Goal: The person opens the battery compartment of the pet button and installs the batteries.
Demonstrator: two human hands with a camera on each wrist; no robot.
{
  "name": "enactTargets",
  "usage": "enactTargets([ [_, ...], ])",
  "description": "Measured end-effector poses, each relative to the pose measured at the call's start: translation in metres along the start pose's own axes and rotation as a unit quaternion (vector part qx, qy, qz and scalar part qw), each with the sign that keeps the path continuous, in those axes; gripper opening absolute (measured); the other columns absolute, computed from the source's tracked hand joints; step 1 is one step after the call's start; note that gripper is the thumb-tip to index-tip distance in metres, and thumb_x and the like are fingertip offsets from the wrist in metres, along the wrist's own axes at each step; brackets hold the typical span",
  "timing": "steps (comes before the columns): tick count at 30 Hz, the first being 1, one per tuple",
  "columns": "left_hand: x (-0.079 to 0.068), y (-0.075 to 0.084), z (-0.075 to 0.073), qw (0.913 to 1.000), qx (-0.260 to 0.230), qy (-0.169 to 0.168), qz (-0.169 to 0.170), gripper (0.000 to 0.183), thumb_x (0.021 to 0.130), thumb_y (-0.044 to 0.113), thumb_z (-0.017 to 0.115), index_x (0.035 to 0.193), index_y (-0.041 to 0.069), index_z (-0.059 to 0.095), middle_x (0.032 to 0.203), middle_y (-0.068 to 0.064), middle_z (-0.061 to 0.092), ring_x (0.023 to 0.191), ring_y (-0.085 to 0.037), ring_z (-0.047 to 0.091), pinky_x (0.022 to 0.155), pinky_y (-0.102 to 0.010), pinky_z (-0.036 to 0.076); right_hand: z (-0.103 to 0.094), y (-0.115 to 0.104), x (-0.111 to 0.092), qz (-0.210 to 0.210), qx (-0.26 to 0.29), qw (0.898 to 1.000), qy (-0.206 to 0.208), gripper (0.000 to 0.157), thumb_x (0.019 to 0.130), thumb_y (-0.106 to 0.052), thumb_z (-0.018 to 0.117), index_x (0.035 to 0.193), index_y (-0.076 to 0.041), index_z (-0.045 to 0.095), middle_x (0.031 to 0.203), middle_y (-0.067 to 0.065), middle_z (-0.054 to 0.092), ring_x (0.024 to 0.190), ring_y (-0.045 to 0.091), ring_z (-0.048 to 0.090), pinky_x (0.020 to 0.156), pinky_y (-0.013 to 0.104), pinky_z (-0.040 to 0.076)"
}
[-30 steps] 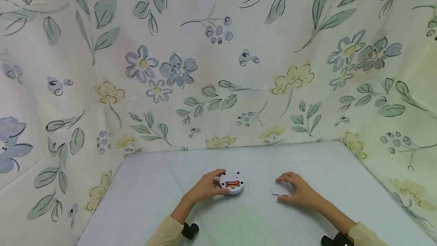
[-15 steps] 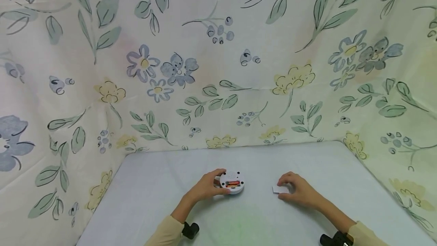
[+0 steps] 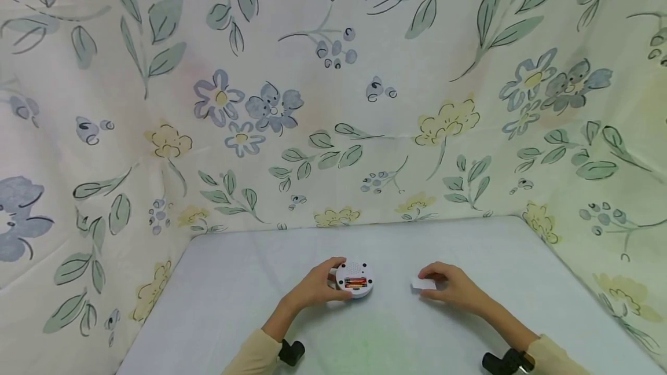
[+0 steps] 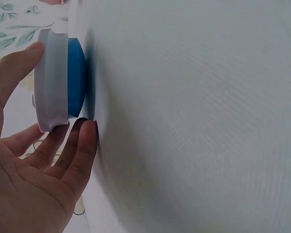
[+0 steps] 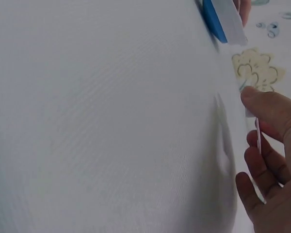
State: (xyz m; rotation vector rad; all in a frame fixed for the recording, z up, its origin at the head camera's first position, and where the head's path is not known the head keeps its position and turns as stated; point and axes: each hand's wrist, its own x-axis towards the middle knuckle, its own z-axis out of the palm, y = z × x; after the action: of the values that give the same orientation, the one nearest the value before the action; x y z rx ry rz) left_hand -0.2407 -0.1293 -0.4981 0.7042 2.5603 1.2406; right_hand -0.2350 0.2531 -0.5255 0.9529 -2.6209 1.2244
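My left hand (image 3: 319, 283) grips a round white device (image 3: 358, 271) by its edge, thumb on the near side and fingers on the far side. Its underside faces up, showing small dark feet and an uncovered compartment holding red batteries (image 3: 356, 282). In the left wrist view, the device has a white body (image 4: 52, 82) and a blue part (image 4: 76, 77) turned toward the table. To its right, my right hand (image 3: 458, 289) pinches a small white battery cover (image 3: 423, 284) between thumb and fingers. The right wrist view shows the cover's thin edge (image 5: 258, 136), partly hidden by the hand.
A white cloth-covered table (image 3: 359, 340) lies under both hands. Floral fabric (image 3: 333, 132) hangs at the back and along both sides. Black cameras are strapped to the left wrist (image 3: 290, 352) and the right wrist (image 3: 508, 361).
My right hand has turned the white cover and shifted it slightly left, toward the device. The left hand and the device have stayed nearly still.
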Motion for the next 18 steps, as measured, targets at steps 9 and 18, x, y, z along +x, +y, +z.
enactTargets([
  [9,0.001,-0.003,0.002,0.9996,0.024,0.011,0.012,0.085,0.081,0.032,0.088,0.148,0.002,0.046,0.142,-0.014,0.052,0.115,-0.028,0.059,0.096,-0.042,0.049,0.015,-0.008,0.018,-0.026,0.045,0.999,0.012,0.031,0.087,-0.016,0.083,0.112,-0.004,0.069,0.106,0.010,0.068,0.092,0.030,0.064,0.079,0.032,0.056],
  [18,0.002,-0.003,0.003,0.9996,0.022,0.013,0.011,0.084,0.081,0.031,0.089,0.149,0.004,0.046,0.145,-0.013,0.050,0.115,-0.027,0.058,0.096,-0.041,0.049,0.034,-0.020,0.038,0.002,0.072,0.997,-0.002,0.034,0.089,-0.023,0.082,0.115,-0.004,0.070,0.110,0.011,0.068,0.098,0.034,0.064,0.085,0.035,0.055],
])
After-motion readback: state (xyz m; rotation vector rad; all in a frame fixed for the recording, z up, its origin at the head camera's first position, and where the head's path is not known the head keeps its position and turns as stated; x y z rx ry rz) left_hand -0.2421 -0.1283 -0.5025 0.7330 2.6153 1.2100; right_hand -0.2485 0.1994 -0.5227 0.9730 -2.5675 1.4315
